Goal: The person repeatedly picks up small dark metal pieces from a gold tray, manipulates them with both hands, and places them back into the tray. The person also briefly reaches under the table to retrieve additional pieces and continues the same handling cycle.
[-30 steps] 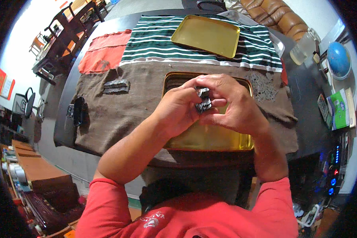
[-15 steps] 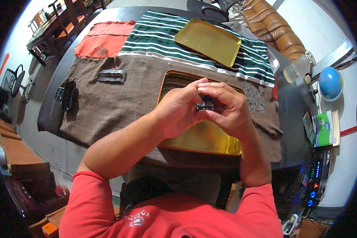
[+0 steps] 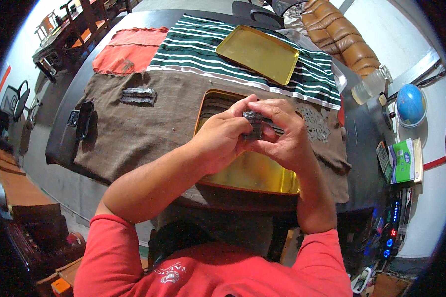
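Between both hands, over a gold-coloured tray (image 3: pixel 223 179), is a stack of small dark grey metallic pieces (image 3: pixel 253 124). My left hand (image 3: pixel 222 129) grips the stack's left side, its fingers partly hidden behind the thumb. From the right, my right hand (image 3: pixel 286 129) curls round it, thumb below and fingers above. At the far left part of the tray lie dark strips (image 3: pixel 214 106), partly covered by my hands. Beyond the tray's right side is a scatter of small flat grey pieces (image 3: pixel 314 123) on the brown cloth (image 3: pixel 134 128).
Two rows of grey metallic pieces (image 3: pixel 138 96) lie left on the cloth, near a black case (image 3: pixel 84 120). A second gold tray (image 3: pixel 257 53) rests on green striped fabric (image 3: pixel 193 47). Further right are a plastic jug (image 3: pixel 367 88), a globe (image 3: pixel 411 105) and a green package (image 3: pixel 402 161).
The stack has turned between my fingers and shows more of its upper end. My left fingers have shifted along it. Both hands stay over the tray.
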`<state>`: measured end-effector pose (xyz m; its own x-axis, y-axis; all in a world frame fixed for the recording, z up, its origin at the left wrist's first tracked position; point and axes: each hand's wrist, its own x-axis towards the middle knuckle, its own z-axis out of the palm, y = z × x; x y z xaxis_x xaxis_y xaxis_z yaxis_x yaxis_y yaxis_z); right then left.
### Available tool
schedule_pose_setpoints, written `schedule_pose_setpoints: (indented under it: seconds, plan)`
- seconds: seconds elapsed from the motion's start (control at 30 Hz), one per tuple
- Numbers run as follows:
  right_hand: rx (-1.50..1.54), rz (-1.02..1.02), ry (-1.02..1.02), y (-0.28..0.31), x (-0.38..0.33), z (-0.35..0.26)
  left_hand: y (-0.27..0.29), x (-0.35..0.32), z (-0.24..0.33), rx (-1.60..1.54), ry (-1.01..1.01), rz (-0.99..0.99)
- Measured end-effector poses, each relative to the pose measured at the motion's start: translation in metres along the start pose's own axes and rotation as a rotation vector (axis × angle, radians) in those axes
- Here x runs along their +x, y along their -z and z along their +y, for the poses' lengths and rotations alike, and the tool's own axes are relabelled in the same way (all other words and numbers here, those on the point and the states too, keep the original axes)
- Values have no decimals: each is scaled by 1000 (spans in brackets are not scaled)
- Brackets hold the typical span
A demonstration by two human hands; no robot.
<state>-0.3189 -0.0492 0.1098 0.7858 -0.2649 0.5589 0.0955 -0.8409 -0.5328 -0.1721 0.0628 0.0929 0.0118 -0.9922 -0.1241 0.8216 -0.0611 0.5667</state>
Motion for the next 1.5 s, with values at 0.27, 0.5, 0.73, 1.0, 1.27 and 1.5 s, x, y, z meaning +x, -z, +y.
schedule_pose_setpoints:
  seconds: [0.27,0.5,0.73,1.0,1.27,1.5]
  plan:
    - [0,-39,11,-2,-1,1,5,-3,-4,84,-7,-12]
    - [-41,14,80,-4,-3,1,6,-4,-9,354,-122,-97]
    - [-143,60,217,-2,-3,6,-8,-7,-4,145,-26,-69]
    - [-43,23,140,0,-7,6,-4,-4,-5,94,-6,-47]
    - [27,27,149,0,-5,10,4,-2,-4,1,52,-103]
    - [-55,65,62,0,-8,14,16,3,-9,5,178,-65]
